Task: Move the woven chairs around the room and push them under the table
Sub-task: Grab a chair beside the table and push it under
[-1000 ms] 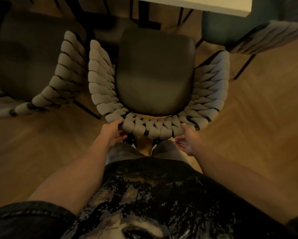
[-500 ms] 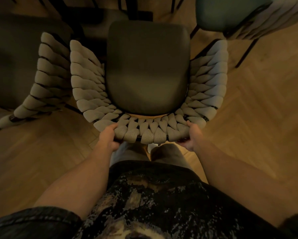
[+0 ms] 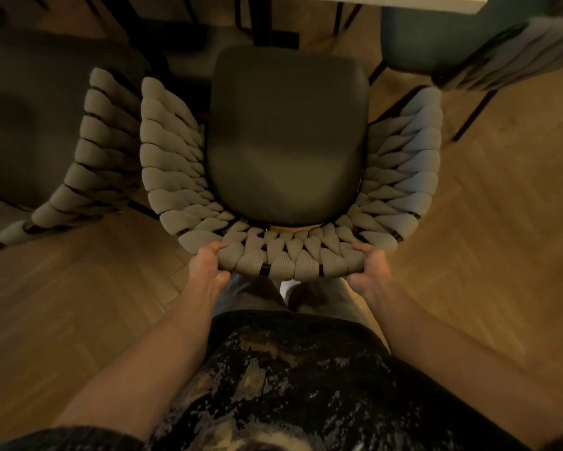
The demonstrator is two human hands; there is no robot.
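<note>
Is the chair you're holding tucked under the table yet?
Not yet. The woven chair's whole dark seat shows, lying short of the table edge. Left hand and right hand grip its back.

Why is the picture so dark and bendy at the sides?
Head view: the room light is dim and warm, so the middle chair's seat looks almost black; the wide lens curves the edges, smearing the right chair into blur; both hands on the woven back look fairly sharp.

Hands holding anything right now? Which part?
Yes. Left hand and right hand both grip the middle woven chair by the top rim of its backrest, one hand toward each end.
</note>
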